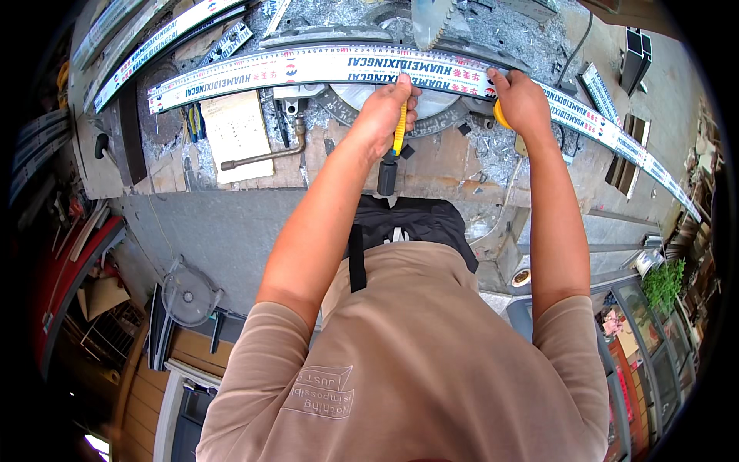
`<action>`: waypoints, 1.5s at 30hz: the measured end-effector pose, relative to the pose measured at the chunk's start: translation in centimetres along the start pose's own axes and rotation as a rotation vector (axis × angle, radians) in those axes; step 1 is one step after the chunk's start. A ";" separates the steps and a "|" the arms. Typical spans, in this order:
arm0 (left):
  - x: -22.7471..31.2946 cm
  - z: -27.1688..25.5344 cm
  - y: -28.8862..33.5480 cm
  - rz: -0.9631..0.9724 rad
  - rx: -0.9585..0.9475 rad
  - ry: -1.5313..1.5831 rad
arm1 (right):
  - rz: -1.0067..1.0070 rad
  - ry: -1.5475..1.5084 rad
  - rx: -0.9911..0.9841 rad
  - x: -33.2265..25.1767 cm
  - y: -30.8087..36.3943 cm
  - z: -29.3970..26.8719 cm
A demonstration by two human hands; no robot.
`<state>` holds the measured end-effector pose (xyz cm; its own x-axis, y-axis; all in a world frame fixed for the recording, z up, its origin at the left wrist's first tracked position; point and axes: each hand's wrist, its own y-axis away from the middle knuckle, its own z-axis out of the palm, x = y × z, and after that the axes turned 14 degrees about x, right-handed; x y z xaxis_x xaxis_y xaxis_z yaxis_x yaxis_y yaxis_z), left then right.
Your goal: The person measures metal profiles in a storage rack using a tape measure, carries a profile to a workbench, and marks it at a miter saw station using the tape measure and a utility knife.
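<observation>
A long metal profile (331, 69) in white printed film lies crosswise on the saw bench, running far out to the right. My left hand (389, 112) is closed at its near edge, thumb on the film and the other fingers curled, partly hidden. Just under that hand is a yellow rod with a black grip (387, 177); whether the hand touches it I cannot tell. In my closed right hand (522, 104) is a yellow tape measure (502, 115), mostly covered by the palm, with the thumb reaching the profile's edge. The toothed saw blade (433, 23) stands just beyond the profile.
Below the profile sits the saw's round turntable (431, 115), amid metal chips. Left of it lie a written paper sheet (227, 146) and an angled socket wrench (269, 154). More filmed profiles (162, 42) lie at far left; short dark offcuts (636, 58) stand at right.
</observation>
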<state>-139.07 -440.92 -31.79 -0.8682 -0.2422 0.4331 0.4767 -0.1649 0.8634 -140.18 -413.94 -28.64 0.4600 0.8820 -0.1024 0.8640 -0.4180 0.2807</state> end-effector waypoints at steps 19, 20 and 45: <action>-1.1 0.1 -0.5 0.049 0.019 -0.013 | -0.039 -0.027 0.076 0.6 0.1 0.5; -1.2 0.1 -0.6 0.063 0.015 -0.031 | -0.041 -0.030 0.085 0.7 0.0 0.6; -0.7 0.2 -0.9 0.039 0.000 0.001 | -0.098 -0.056 0.080 1.1 -0.4 1.1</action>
<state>-138.88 -440.44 -32.82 -0.8489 -0.2495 0.4660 0.5101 -0.1555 0.8460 -139.76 -413.01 -29.94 0.3812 0.9069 -0.1798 0.9179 -0.3481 0.1903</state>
